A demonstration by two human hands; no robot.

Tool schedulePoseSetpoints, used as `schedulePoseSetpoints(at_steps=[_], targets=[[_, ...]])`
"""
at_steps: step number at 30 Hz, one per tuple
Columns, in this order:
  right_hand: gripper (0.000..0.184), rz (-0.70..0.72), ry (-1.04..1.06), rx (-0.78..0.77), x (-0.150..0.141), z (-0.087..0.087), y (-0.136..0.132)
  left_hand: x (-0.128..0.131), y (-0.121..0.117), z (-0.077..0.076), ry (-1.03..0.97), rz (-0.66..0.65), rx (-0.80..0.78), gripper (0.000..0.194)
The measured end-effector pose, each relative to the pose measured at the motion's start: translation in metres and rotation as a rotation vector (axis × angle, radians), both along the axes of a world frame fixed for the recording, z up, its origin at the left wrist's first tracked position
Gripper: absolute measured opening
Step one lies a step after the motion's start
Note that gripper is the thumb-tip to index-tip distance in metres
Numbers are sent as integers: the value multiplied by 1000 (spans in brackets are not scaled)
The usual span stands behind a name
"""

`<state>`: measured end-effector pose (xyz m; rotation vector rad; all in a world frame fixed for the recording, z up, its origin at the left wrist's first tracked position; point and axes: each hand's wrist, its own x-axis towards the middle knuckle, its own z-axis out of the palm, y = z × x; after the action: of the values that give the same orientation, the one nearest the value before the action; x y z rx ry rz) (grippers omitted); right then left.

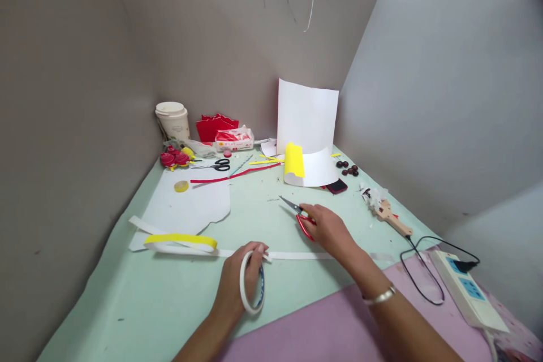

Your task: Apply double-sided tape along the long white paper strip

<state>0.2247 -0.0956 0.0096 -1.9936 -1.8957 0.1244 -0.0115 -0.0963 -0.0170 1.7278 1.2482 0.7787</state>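
My left hand (pixel 238 272) is closed around a roll of white tape (pixel 243 288), which stands on edge around my thumb. Flat on the green table cover beside that hand lies a long white strip (pixel 299 256), partly hidden by the fingers. A yellow ribbed strip (pixel 180 238) with a white underside curls to the left of it. My right hand (pixel 330 230) grips small red-handled scissors (pixel 292 205), their pointed blades aimed left and forward above the table. Whether the blades are parted is hard to make out.
White paper (pixel 186 203), black scissors (pixel 222 165) and a yellow tape roll (pixel 181 186) lie at left. Behind stand a lidded cup (pixel 172 120) and a tissue pack (pixel 234 138). A yellow sheet (pixel 294 160), glue gun (pixel 392 216) and power strip (pixel 469 291) are at right.
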Motion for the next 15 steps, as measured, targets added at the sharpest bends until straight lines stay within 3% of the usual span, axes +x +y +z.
schedulePoseSetpoints(at_steps=[3, 5, 7, 9, 12, 15], targets=[[35, 108, -61, -17, 11, -7, 31, 0, 0, -2, 11, -3, 19, 35], [34, 129, -72, -1, 12, -10, 33, 1, 0, -3, 20, -10, 32, 35], [38, 151, -75, 76, 6, -13, 20, 0, -1, -4, 32, -21, 45, 34], [42, 277, -29, 225, -8, -19, -3, 0, -1, -4, 39, -25, 55, 35], [41, 456, 29, 237, -32, -32, -37, 0, -1, -5, 42, -29, 59, 34], [43, 470, -12, 243, -47, -45, -51, 0, 0, -5, 42, -35, 68, 33]])
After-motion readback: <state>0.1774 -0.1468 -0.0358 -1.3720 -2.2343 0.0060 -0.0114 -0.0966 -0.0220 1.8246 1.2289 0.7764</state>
